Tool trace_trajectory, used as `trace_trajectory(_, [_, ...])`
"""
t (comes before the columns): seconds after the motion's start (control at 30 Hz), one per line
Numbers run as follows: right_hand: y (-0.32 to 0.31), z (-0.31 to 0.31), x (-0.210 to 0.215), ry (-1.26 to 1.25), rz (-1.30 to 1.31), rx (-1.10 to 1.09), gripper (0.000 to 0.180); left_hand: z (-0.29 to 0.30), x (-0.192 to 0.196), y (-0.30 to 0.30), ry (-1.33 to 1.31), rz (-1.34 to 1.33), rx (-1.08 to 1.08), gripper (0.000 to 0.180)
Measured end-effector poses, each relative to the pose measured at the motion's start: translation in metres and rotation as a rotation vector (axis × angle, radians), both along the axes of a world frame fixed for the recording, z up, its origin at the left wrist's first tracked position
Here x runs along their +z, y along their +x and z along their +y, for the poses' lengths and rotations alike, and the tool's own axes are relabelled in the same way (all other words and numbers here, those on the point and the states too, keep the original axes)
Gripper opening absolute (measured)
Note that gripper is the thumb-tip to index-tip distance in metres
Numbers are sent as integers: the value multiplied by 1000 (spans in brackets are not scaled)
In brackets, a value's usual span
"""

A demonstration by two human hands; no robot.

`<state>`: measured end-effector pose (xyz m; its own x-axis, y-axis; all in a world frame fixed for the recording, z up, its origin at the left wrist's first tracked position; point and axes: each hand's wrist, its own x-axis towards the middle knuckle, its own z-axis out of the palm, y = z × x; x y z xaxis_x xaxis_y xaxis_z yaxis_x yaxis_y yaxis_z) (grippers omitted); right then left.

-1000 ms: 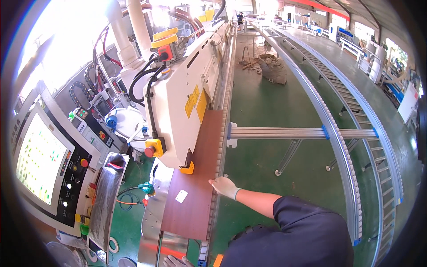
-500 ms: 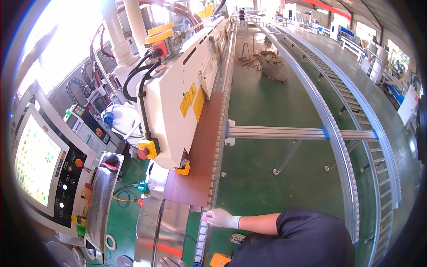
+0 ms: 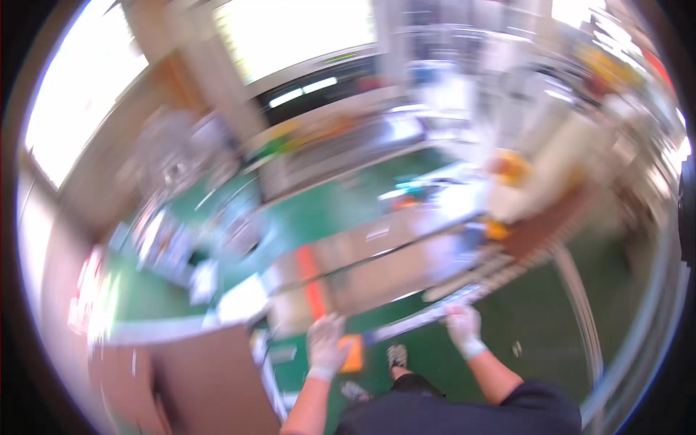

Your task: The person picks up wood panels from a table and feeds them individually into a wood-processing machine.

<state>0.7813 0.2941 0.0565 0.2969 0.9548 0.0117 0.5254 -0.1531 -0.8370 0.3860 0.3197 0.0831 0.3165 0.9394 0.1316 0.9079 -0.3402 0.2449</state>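
The whole picture is smeared by motion. My left hand [image 3: 326,344], in a white glove, is at the near edge of the metal machine table [image 3: 377,268], beside an orange block [image 3: 351,353]. Its fingers look stretched forward with the thumb apart, and no held thing shows. My right hand [image 3: 462,328], also gloved, is at the roller rail [image 3: 417,319]; blur hides whether its fingers grip it. Farther right, a brown board [image 3: 554,221] lies along the rail, partly under the white machine body [image 3: 547,170].
A brown panel [image 3: 210,377] lies at the lower left. Beyond the table stands a control console with a bright screen [image 3: 297,32]. A red-orange stripe [image 3: 312,283] crosses the table. Metal conveyor rails [image 3: 641,341] curve along the right, over green floor.
My view has swung sharply left, bringing the console and the lower-left panel into sight. My left hand shows more fully now; my right hand remains by the roller rail.
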Motion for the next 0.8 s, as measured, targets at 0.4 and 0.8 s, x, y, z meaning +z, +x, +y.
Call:
trace_trajectory(0.4, [-193,-68,5,-154,125,602,26,-331,-52,-214,-167,-125,1154,69])
trace_trajectory(0.8, [-435,-246,16,-279,-291,1524,26,-573,-100,-259,-441,-191,1235,79])
